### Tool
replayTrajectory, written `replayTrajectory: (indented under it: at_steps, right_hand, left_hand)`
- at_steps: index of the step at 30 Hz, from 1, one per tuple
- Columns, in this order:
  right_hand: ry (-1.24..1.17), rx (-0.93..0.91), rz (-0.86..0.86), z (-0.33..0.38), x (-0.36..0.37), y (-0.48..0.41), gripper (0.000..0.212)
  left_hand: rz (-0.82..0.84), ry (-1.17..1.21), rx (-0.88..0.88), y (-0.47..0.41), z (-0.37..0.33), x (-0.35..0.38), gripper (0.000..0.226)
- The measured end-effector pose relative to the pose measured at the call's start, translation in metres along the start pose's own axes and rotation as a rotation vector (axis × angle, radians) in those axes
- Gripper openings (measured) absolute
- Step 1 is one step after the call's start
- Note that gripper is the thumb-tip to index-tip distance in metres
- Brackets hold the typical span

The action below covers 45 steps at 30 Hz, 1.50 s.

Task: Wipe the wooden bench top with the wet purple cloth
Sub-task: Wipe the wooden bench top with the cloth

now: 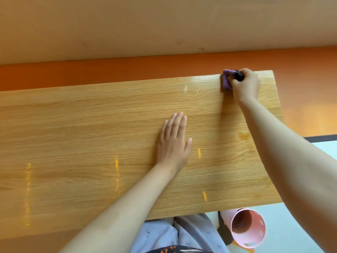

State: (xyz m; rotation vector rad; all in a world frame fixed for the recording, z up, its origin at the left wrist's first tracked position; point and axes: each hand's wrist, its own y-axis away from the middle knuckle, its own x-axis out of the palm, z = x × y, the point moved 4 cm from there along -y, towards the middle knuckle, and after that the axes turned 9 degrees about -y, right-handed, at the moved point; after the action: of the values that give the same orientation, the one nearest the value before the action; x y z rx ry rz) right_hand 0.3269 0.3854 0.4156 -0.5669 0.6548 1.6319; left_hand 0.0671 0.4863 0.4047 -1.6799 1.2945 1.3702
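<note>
At the far right corner of the wooden surface [91, 134], close to its back edge: the purple cloth [226, 80], bunched up and pressed on the wood. Gripped there by the right hand [245, 84], fingers [237, 83] curled tight round the cloth, arm stretched far forward. Between these fingers also a small dark thing [238, 76], too blurred to tell what. Left of the cloth, a wet shine on the wood. Near the middle of the surface, well apart from the cloth: the left hand [173, 143], lying flat, palm down, fingers [177, 123] straight and pressed together, thumb out to the side. Near the right edge, a faint darker stain [244, 136]. Below the near edge, grey trousers [182, 232] and just beside them a pink bucket [248, 229] on the floor.
</note>
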Motion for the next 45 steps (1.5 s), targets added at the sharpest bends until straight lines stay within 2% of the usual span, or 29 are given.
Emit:
replayTrajectory:
  at_steps: [6, 10, 15, 18, 25, 28, 32, 36, 38, 42, 45]
  right_hand:
    - [0.024, -0.096, 0.108, 0.009, 0.021, 0.023, 0.015]
    - [-0.039, -0.209, 0.186, 0.021, 0.045, 0.047, 0.016]
    - [-0.076, -0.239, 0.216, 0.015, 0.04, 0.04, 0.015]
    - [-0.079, -0.226, 0.148, 0.01, 0.026, 0.022, 0.015]
    - [0.035, -0.032, -0.099, -0.049, -0.057, -0.042, 0.025]
    - [0.088, 0.03, -0.122, -0.065, -0.078, -0.051, 0.028]
    - [0.079, -0.046, -0.036, -0.046, -0.067, -0.052, 0.026]
    - [0.076, -0.232, 0.21, -0.013, -0.036, -0.045, 0.025]
    - [0.128, -0.283, 0.275, -0.005, -0.031, -0.044, 0.025]
    - [0.187, -0.373, 0.414, -0.012, -0.039, -0.035, 0.023]
    - [0.132, -0.46, 0.556, -0.027, -0.049, -0.002, 0.024]
  left_hand:
    - [0.021, -0.148, 0.015, -0.019, -0.01, 0.023, 0.062]
    - [0.007, -0.166, -0.001, -0.02, -0.01, 0.021, 0.061]
    - [-0.018, -0.162, -0.016, -0.022, -0.012, 0.019, 0.06]
    - [-0.027, -0.165, -0.017, -0.022, -0.013, 0.019, 0.06]
    - [-0.037, -0.158, -0.035, -0.022, -0.013, 0.021, 0.059]
    - [-0.035, -0.153, -0.037, -0.022, -0.013, 0.021, 0.059]
    - [-0.031, -0.156, -0.042, -0.022, -0.013, 0.021, 0.059]
    - [-0.028, -0.159, -0.043, -0.021, -0.013, 0.021, 0.059]
    - [-0.029, -0.158, -0.042, -0.021, -0.013, 0.021, 0.059]
    - [-0.027, -0.151, -0.045, -0.022, -0.013, 0.021, 0.059]
    - [-0.029, -0.15, -0.047, -0.021, -0.013, 0.02, 0.059]
